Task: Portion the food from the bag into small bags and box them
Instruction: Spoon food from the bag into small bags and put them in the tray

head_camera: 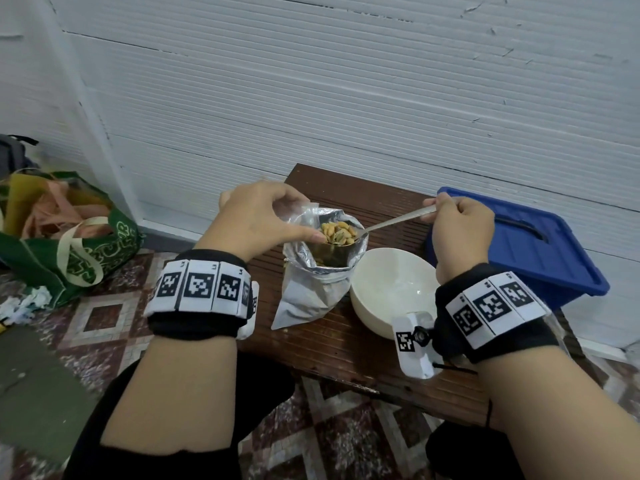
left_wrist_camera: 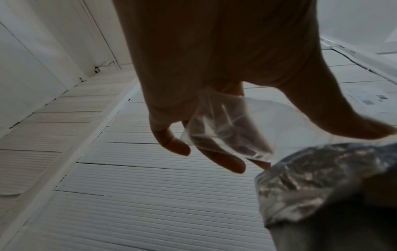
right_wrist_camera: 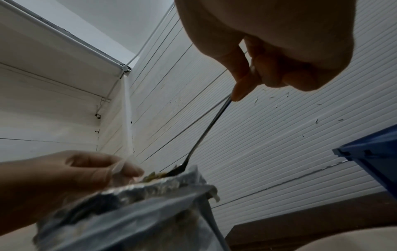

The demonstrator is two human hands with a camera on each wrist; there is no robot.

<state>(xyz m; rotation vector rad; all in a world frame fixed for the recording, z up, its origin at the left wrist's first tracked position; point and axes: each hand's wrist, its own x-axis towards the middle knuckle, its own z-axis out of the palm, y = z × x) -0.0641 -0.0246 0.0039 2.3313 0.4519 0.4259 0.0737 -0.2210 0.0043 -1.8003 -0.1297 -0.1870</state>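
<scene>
An open silver foil bag (head_camera: 311, 292) stands on the small wooden table (head_camera: 346, 348), with yellowish nuts (head_camera: 337, 231) showing at its mouth. My left hand (head_camera: 277, 216) pinches a small clear plastic bag (head_camera: 307, 212) right above the foil bag's left rim. The left wrist view shows this clear bag (left_wrist_camera: 225, 129) held between thumb and fingers, next to the foil bag (left_wrist_camera: 322, 178). My right hand (head_camera: 446, 213) grips the handle of a metal spoon (head_camera: 394, 221). The spoon's (right_wrist_camera: 206, 132) bowl, heaped with nuts, hovers over the foil bag's (right_wrist_camera: 139, 212) mouth.
A white bowl (head_camera: 391, 289) sits just right of the foil bag. A blue lidded plastic box (head_camera: 519, 244) stands at the table's right end against the white wall. On the tiled floor at left are a green tote bag (head_camera: 69, 244) and crumpled paper.
</scene>
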